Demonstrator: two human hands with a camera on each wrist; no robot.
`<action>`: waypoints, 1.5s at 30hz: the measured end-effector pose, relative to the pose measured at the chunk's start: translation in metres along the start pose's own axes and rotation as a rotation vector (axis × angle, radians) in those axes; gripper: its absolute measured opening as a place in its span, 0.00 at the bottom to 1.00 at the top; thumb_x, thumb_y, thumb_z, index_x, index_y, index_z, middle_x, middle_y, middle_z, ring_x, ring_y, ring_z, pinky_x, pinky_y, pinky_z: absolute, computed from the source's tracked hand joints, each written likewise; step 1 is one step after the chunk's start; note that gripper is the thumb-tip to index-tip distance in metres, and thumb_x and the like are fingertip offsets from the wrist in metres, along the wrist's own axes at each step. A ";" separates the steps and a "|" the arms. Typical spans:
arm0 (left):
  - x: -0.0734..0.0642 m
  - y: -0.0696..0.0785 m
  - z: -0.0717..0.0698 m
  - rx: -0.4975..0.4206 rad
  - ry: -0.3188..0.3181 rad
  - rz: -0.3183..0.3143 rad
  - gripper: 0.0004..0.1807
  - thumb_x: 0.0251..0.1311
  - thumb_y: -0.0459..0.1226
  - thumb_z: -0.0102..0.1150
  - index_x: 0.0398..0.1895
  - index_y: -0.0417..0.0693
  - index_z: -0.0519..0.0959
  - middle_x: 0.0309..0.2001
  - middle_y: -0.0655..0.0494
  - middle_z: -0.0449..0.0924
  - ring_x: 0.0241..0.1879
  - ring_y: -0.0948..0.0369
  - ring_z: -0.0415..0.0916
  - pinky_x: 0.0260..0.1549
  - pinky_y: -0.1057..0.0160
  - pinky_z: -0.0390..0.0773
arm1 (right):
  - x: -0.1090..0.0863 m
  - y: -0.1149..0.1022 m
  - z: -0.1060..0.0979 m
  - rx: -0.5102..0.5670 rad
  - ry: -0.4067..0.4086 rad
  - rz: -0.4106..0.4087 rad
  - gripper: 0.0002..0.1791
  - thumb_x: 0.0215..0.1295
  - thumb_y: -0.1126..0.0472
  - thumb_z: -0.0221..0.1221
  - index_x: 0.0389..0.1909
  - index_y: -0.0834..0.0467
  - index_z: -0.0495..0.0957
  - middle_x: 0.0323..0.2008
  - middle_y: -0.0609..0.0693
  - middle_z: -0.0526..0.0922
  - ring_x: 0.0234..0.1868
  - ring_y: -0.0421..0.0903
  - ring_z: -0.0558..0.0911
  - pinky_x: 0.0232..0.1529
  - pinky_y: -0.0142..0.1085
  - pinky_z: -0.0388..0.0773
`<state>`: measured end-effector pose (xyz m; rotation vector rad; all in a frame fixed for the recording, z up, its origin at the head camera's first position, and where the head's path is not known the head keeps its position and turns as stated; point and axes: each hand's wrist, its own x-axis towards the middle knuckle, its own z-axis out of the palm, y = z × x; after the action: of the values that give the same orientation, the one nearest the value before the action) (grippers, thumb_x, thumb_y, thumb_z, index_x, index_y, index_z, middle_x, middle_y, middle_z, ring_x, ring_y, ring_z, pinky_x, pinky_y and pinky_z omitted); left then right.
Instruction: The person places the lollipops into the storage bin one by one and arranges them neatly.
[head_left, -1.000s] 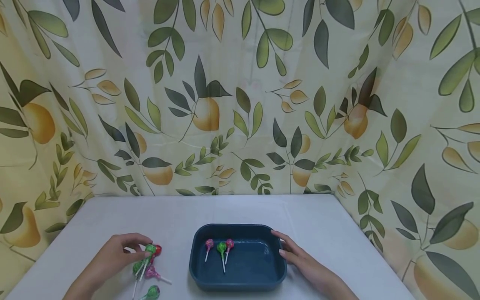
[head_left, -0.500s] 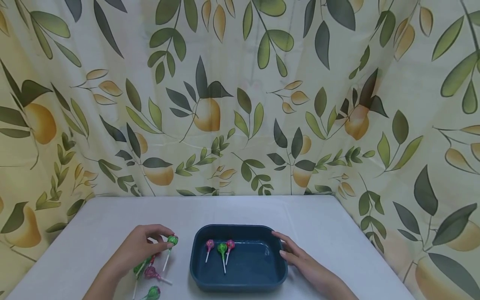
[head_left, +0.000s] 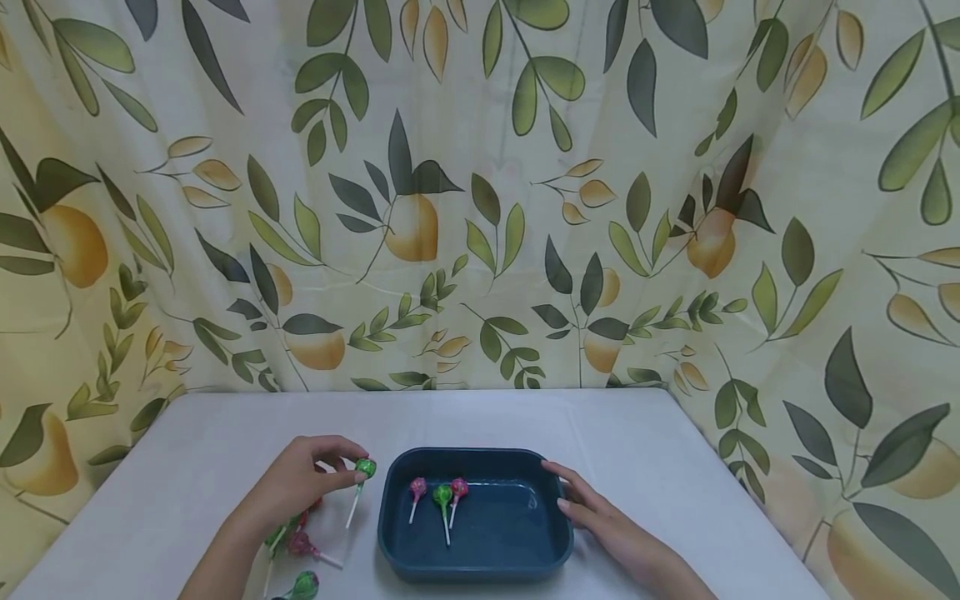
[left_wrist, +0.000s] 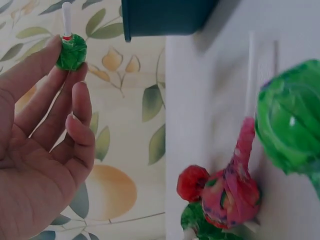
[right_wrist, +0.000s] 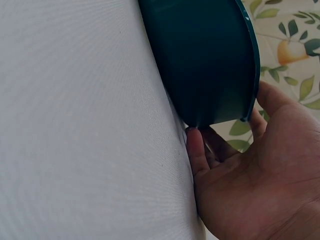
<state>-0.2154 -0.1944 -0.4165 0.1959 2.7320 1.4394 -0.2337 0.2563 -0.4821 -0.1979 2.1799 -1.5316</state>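
My left hand [head_left: 307, 475] pinches the green-wrapped head of a lollipop [head_left: 366, 468] between thumb and fingertips, just left of the blue tray [head_left: 510, 525]. Its white stick slants downward in the head view. In the left wrist view the same green lollipop [left_wrist: 72, 52] sits at the fingertips, the other fingers loosely bent. My right hand [head_left: 622, 529] rests against the tray's right end. Seen from the right wrist, its fingertips touch the outside of the tray wall [right_wrist: 210, 65], low by the table and up at the rim. Inside the tray lie a green lollipop [head_left: 442, 496] and two pink ones [head_left: 418, 486].
Below the left hand, several lollipops lie on the white table [head_left: 600, 425], among them a pink one [head_left: 300, 545] and a green one [head_left: 305, 585]. A red lollipop [left_wrist: 193, 183] shows in the left wrist view. A leaf-patterned curtain [head_left: 480, 250] hangs behind the table.
My left hand has lifted the green lollipop off the pile and carried it right, toward the tray's left rim. The right hand and the tray have stayed in place.
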 end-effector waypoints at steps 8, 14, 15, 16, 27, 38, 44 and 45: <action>0.006 0.006 0.003 -0.017 -0.009 0.074 0.11 0.58 0.43 0.77 0.43 0.57 0.89 0.37 0.61 0.84 0.40 0.57 0.77 0.42 0.54 0.77 | 0.000 -0.001 0.001 0.002 0.000 -0.001 0.32 0.77 0.37 0.51 0.79 0.31 0.57 0.80 0.63 0.50 0.78 0.69 0.50 0.64 0.76 0.50; 0.013 0.015 0.011 -0.030 -0.012 0.055 0.11 0.58 0.40 0.77 0.44 0.57 0.89 0.38 0.61 0.84 0.40 0.57 0.76 0.41 0.55 0.77 | -0.001 -0.002 0.003 0.009 0.008 0.003 0.32 0.77 0.37 0.51 0.79 0.30 0.58 0.80 0.63 0.50 0.78 0.68 0.50 0.65 0.75 0.49; 0.014 0.016 0.014 -0.035 -0.014 0.051 0.12 0.57 0.40 0.77 0.44 0.56 0.89 0.38 0.61 0.84 0.40 0.56 0.76 0.41 0.55 0.77 | -0.002 -0.002 0.003 0.008 0.009 0.004 0.32 0.77 0.37 0.51 0.79 0.30 0.58 0.80 0.64 0.50 0.78 0.69 0.50 0.65 0.76 0.49; 0.015 0.018 0.016 -0.041 -0.015 0.047 0.12 0.57 0.40 0.78 0.44 0.56 0.89 0.38 0.61 0.84 0.40 0.56 0.76 0.40 0.55 0.77 | -0.002 -0.001 0.003 0.009 0.008 0.006 0.32 0.77 0.37 0.51 0.79 0.30 0.57 0.80 0.64 0.50 0.77 0.69 0.51 0.64 0.76 0.48; 0.029 0.025 0.043 -0.110 -0.045 0.080 0.11 0.56 0.41 0.78 0.42 0.56 0.89 0.40 0.60 0.84 0.40 0.55 0.76 0.36 0.55 0.77 | -0.002 0.000 0.002 0.006 0.004 0.001 0.32 0.77 0.36 0.51 0.79 0.30 0.57 0.80 0.63 0.50 0.78 0.69 0.50 0.64 0.76 0.48; 0.037 0.030 0.059 -0.137 -0.061 0.111 0.11 0.56 0.39 0.78 0.42 0.53 0.89 0.34 0.58 0.82 0.38 0.55 0.76 0.34 0.56 0.77 | -0.002 -0.002 0.001 -0.004 -0.013 -0.041 0.32 0.78 0.39 0.51 0.79 0.30 0.57 0.80 0.63 0.49 0.78 0.68 0.49 0.64 0.76 0.49; 0.040 0.033 0.068 -0.144 -0.080 0.109 0.11 0.58 0.38 0.77 0.43 0.51 0.89 0.33 0.58 0.82 0.36 0.56 0.76 0.35 0.57 0.77 | -0.002 0.000 0.000 -0.003 -0.026 -0.054 0.31 0.79 0.40 0.50 0.79 0.31 0.56 0.80 0.63 0.50 0.78 0.68 0.49 0.64 0.76 0.49; 0.041 0.034 0.070 -0.142 -0.084 0.116 0.10 0.58 0.38 0.77 0.43 0.51 0.89 0.33 0.58 0.82 0.36 0.56 0.76 0.36 0.57 0.77 | -0.002 0.000 0.000 -0.004 -0.025 -0.049 0.31 0.79 0.39 0.50 0.79 0.31 0.56 0.80 0.63 0.50 0.78 0.69 0.49 0.64 0.76 0.49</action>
<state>-0.2457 -0.1131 -0.4273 0.4052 2.5783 1.6079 -0.2320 0.2568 -0.4815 -0.2730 2.1738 -1.5430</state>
